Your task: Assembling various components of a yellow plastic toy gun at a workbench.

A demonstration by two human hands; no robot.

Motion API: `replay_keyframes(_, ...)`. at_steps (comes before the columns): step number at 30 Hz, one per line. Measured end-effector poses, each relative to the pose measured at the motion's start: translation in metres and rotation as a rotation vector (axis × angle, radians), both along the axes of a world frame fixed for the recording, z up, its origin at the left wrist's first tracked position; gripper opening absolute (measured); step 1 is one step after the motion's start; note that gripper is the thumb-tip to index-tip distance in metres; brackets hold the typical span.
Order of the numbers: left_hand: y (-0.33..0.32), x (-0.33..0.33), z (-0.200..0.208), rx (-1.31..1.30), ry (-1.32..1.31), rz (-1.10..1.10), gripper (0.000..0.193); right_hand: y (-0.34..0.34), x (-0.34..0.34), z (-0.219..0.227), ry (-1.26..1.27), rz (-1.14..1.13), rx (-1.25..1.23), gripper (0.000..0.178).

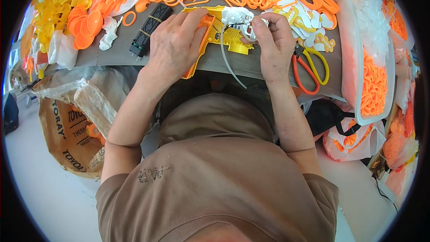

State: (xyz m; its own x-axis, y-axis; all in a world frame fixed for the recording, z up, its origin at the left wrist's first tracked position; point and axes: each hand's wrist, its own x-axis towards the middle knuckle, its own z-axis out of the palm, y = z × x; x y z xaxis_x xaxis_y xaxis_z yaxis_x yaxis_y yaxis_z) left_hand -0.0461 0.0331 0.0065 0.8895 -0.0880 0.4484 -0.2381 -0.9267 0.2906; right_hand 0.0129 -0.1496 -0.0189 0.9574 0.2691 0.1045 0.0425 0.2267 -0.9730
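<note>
Dark grey worktop (248, 65), curved by the lens, parts piled along its far side. Far left: heap of glossy yellow plastic parts (53, 6); below table level, an open brown paper sack (60, 141). Then flat, rounded orange plastic pieces (89, 24), a crumpled white scrap (109, 32), and a long black ribbed plastic bar (148, 31) with bands around it, just beside my left hand (177, 42). That hand: fingers together and bent, thumb opposed, closed on a long orange plastic strip with yellow edging (203, 38). Can't tell if the strip is joined to the open yellow plastic shell (235, 45) right of it. Shell sits between my hands, white plastic mechanism (235, 16) at its upper part, thin translucent tube (227, 60) hanging toward me. My right hand (274, 40): thumb and index nearly together at the mechanism's right end, other fingers curled. Can't tell whether they pinch housing or wire. Right of it: scissors with one red, one yellow handle (305, 78); then a translucent plastic bin (378, 119) holding small orange loops (374, 85).
</note>
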Motion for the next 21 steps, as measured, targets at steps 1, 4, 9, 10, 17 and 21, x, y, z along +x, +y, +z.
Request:
replay_keyframes(1,0.0001,0.0006,-0.0037,-0.006,-0.037,0.006,0.024,0.0,0.0,-0.0001,-0.016,0.002,-0.011,0.015)
replay_keyframes(4,-0.0001,0.0018,-0.0078,-0.021,-0.086,0.007,0.024,0.0004,0.0001,-0.0006,-0.016,-0.003,0.016,0.016)
replay_keyframes(9,0.0014,0.002,-0.0075,-0.073,-0.086,-0.001,0.021,0.0002,0.0021,-0.0028,-0.025,-0.008,-0.012,0.016)
replay_keyframes(10,0.0021,0.0019,-0.0066,-0.073,-0.074,-0.004,0.021,0.0002,0.0018,-0.0034,-0.032,-0.007,-0.02,0.016)
replay_keyframes(17,0.0055,0.0044,0.0015,-0.178,0.061,0.01,0.021,0.0008,-0.0005,-0.0017,-0.008,-0.021,0.005,0.016)
replay_keyframes(21,0.0042,0.0019,0.0007,-0.22,0.064,0.052,0.022,0.0023,-0.0009,0.0008,0.008,-0.02,0.003,0.019)
